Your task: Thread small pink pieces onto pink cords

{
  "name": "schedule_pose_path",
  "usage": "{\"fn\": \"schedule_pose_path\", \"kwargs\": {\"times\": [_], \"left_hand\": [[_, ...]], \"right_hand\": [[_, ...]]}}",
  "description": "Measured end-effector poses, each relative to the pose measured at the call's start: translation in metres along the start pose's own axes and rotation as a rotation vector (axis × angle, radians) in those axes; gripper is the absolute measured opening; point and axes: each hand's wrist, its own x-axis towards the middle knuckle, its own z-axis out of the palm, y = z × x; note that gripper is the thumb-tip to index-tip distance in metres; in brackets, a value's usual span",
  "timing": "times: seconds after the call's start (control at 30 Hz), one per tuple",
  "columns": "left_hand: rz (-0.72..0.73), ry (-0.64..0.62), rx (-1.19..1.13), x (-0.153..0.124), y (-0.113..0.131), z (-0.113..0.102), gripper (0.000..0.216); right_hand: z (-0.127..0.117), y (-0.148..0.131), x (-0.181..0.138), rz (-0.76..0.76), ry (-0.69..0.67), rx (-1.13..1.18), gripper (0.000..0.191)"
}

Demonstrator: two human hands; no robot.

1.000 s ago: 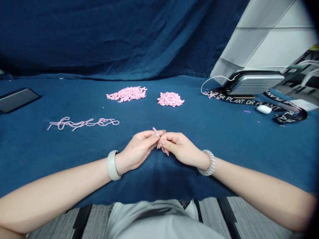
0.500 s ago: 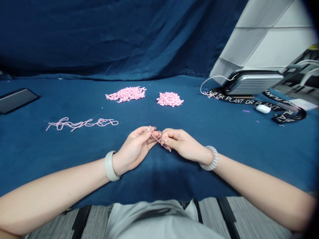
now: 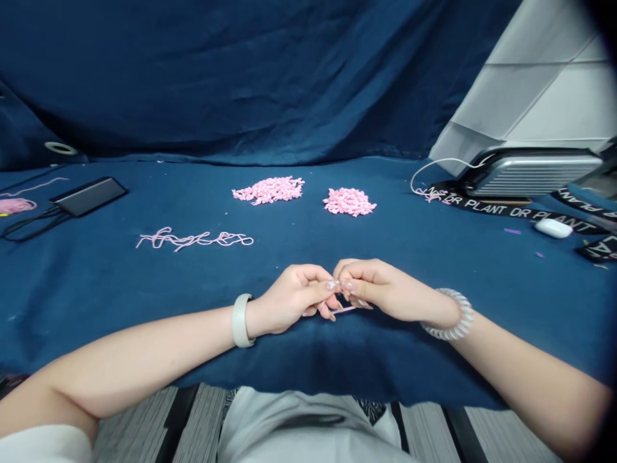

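My left hand and my right hand meet above the front of the blue cloth, thumb tips touching. Both are closed in a pinch on a short pink yarn strand, which shows as a small stretch below the fingertips; the rest is hidden by the fingers. Beyond my hands lie two heaps of small pink yarn knots, a wider left heap and a compact right heap. Several loose pink strands lie tangled to the left of my hands.
A dark phone-like device with a black cable lies at the left, beside a pink yarn bundle. At the right are a ribbed silver case, a black lettered ribbon and a white earbud case. Blue cloth hangs behind.
My fingertips have come together, and the strand between them now hangs below rather than stretching across. The view has turned left, so more of the table's left side shows.
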Motion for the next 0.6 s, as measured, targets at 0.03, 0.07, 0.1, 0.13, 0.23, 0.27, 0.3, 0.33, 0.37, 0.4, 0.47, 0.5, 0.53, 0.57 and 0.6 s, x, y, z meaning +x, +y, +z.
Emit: {"fn": "schedule_pose_path", "kwargs": {"times": [0.03,0.07,0.1,0.13,0.23,0.27,0.3,0.33,0.37,0.4,0.47,0.5,0.53,0.57,0.6], "left_hand": [[-0.004,-0.019,0.026,0.000,0.000,0.000,0.031],[-0.006,-0.031,0.048,-0.001,-0.001,0.000,0.031],[-0.006,-0.039,0.066,-0.001,-0.001,0.000,0.031],[-0.004,-0.041,0.076,-0.001,-0.001,0.000,0.030],[0.008,-0.005,0.049,-0.001,0.001,0.001,0.029],[0.008,0.017,0.024,0.000,0.002,0.002,0.028],[0.005,0.037,-0.003,0.000,0.002,0.002,0.028],[0.001,0.052,-0.028,0.001,0.003,0.001,0.027],[-0.001,0.062,-0.048,0.002,0.003,0.001,0.025],[0.000,0.072,-0.063,0.003,0.003,0.000,0.024],[0.019,0.096,-0.057,0.004,0.002,-0.001,0.024],[0.040,0.112,-0.024,0.004,0.001,-0.001,0.024],[0.068,0.126,0.031,0.003,0.001,0.000,0.024],[0.102,0.132,0.102,0.001,0.001,0.000,0.025],[0.133,0.126,0.178,-0.001,0.004,0.001,0.026]], "right_hand": [[-0.001,-0.002,-0.001,-0.005,-0.030,-0.041,0.034],[-0.002,-0.004,-0.002,-0.010,-0.056,-0.076,0.034],[-0.004,-0.005,-0.002,-0.014,-0.084,-0.107,0.035],[-0.005,-0.005,-0.002,-0.018,-0.110,-0.131,0.036],[-0.005,-0.005,-0.002,-0.033,-0.169,-0.164,0.038],[-0.005,-0.006,-0.002,-0.038,-0.186,-0.168,0.037],[-0.003,-0.006,-0.002,-0.044,-0.203,-0.173,0.036],[-0.001,-0.007,-0.002,-0.053,-0.218,-0.180,0.035],[0.001,-0.008,-0.002,-0.062,-0.228,-0.190,0.034],[0.003,-0.009,-0.002,-0.070,-0.225,-0.203,0.034],[0.007,-0.010,-0.002,-0.076,-0.191,-0.234,0.032],[0.009,-0.011,-0.002,-0.074,-0.168,-0.249,0.031],[0.010,-0.011,-0.002,-0.070,-0.149,-0.266,0.030],[0.011,-0.011,-0.003,-0.068,-0.134,-0.283,0.029],[0.012,-0.011,-0.004,-0.064,-0.124,-0.301,0.029]]}}
